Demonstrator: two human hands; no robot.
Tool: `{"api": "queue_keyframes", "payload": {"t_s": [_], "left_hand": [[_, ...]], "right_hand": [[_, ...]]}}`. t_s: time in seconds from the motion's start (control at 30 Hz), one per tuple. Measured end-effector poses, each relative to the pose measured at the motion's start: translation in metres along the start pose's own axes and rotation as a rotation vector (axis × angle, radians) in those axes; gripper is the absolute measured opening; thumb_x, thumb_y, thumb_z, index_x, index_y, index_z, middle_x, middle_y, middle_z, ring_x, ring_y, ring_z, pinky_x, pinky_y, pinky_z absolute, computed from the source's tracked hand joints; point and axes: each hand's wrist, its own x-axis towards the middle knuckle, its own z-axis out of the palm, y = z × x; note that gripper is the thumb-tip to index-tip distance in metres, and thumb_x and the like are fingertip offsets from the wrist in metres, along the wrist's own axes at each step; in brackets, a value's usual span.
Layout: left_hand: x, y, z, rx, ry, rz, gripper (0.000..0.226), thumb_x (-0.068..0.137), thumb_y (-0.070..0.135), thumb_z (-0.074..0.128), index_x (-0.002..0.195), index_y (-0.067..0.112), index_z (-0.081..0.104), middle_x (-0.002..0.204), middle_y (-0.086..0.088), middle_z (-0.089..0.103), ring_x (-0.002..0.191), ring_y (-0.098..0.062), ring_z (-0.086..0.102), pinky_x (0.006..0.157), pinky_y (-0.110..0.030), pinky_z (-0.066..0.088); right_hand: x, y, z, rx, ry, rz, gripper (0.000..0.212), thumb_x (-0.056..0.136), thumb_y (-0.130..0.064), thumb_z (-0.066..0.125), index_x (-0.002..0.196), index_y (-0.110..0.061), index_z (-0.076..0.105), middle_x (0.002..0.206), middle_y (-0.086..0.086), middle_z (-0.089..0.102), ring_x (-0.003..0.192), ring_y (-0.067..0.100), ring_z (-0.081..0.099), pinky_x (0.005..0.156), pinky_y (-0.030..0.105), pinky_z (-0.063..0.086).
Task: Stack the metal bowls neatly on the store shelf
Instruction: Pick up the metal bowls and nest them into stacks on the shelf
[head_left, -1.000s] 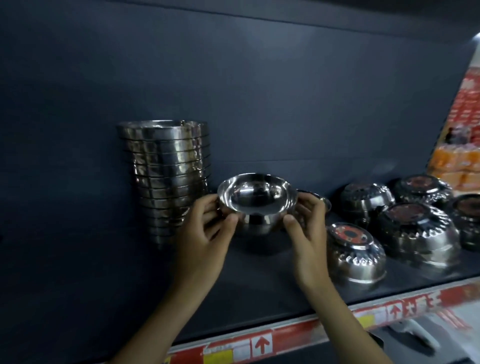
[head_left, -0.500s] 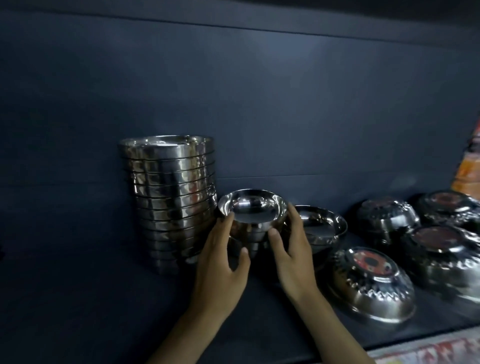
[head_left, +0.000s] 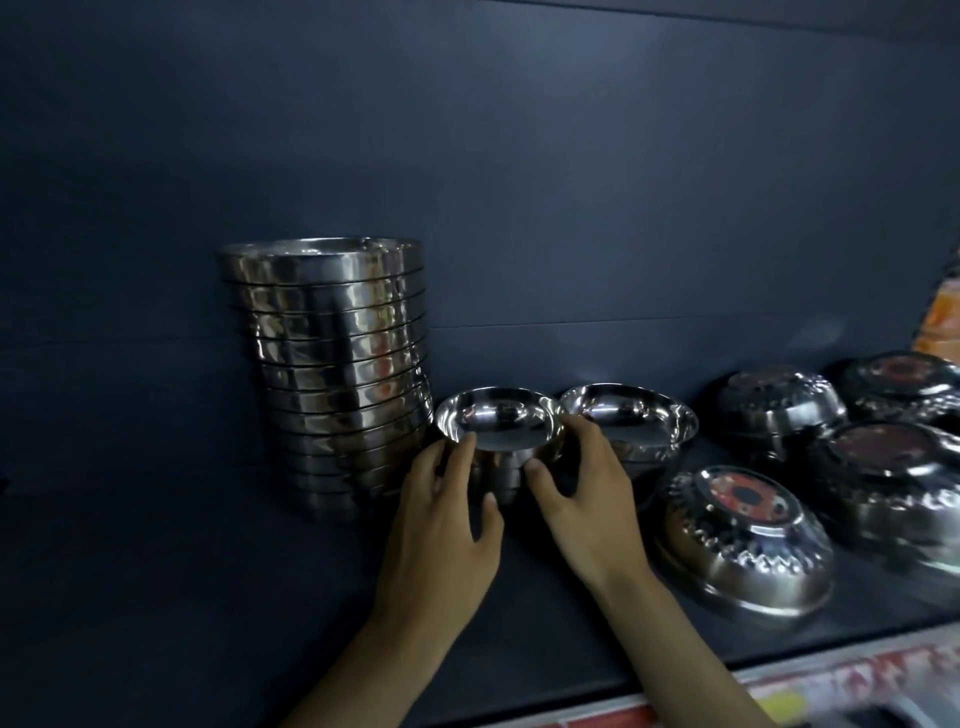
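A small shiny metal bowl (head_left: 498, 422) sits upright on top of a short stack of like bowls on the dark shelf (head_left: 197, 597). My left hand (head_left: 441, 525) holds that stack from the left, fingertips at the top bowl's rim and thumb against the lower bowls. My right hand (head_left: 587, 493) curls round it from the right, fingers over the rim. A tall stack of wider metal bowls (head_left: 332, 374) stands just to the left, touching or nearly touching it. Another upright bowl stack (head_left: 636, 423) stands close on the right, partly hidden by my right hand.
Several embossed metal bowls lie upside down at the right, the nearest one (head_left: 743, 535) with a red label on its base. A red price strip (head_left: 831, 696) runs along the shelf's front edge. Orange packs (head_left: 941, 322) show at the far right.
The bowl I held up in both hands has come down onto the short stack. My hands have dropped lower around the stack, and the view has shifted closer.
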Motion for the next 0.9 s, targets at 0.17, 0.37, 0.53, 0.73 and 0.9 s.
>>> {"api": "queue_keyframes", "payload": {"t_s": [0.17,0.37,0.53,0.73,0.9], "left_hand": [[0.000,-0.001,0.002,0.032,0.010,0.017,0.059,0.090,0.021,0.064,0.145,0.018,0.045,0.144,-0.004,0.043,0.128,-0.018,0.050,0.094,-0.013,0.032],[0.004,0.001,0.002,0.039,-0.014,-0.008,0.060,0.093,0.025,0.060,0.149,0.018,0.039,0.147,-0.003,0.036,0.130,-0.018,0.047,0.095,-0.016,0.036],[0.004,-0.001,-0.005,0.061,-0.051,-0.009,0.063,0.091,0.025,0.062,0.149,0.019,0.038,0.143,-0.006,0.037,0.125,-0.024,0.051,0.092,-0.025,0.047],[-0.002,0.029,-0.017,0.164,-0.120,0.209,0.072,0.090,0.032,0.062,0.152,0.023,0.028,0.136,-0.002,0.044,0.119,-0.022,0.051,0.088,-0.037,0.053],[0.000,0.069,0.010,-0.229,-0.390,-0.022,0.053,0.095,0.040,0.054,0.145,0.031,0.041,0.133,0.007,0.051,0.122,-0.012,0.052,0.102,-0.037,0.046]], "right_hand": [[-0.001,0.001,0.001,-0.041,0.001,0.013,0.050,0.088,-0.031,0.069,0.134,-0.026,0.050,0.127,-0.012,0.049,0.113,-0.006,0.043,0.089,-0.007,0.025],[0.001,-0.003,0.002,-0.071,-0.003,0.023,0.052,0.089,-0.029,0.070,0.135,-0.019,0.050,0.130,-0.008,0.041,0.105,-0.012,0.035,0.086,-0.010,0.022],[-0.003,-0.017,-0.002,-0.052,-0.029,0.086,0.058,0.090,-0.026,0.068,0.141,-0.015,0.043,0.136,-0.001,0.040,0.113,-0.001,0.040,0.090,-0.007,0.023],[-0.029,-0.051,-0.060,-0.026,0.120,0.027,0.038,0.087,-0.016,0.065,0.124,-0.021,0.059,0.116,-0.005,0.052,0.109,0.013,0.060,0.096,0.021,0.045],[-0.054,-0.025,-0.131,-0.126,0.399,0.182,0.026,0.087,-0.020,0.065,0.113,-0.021,0.067,0.109,0.000,0.060,0.098,0.013,0.062,0.093,0.035,0.050]]}}
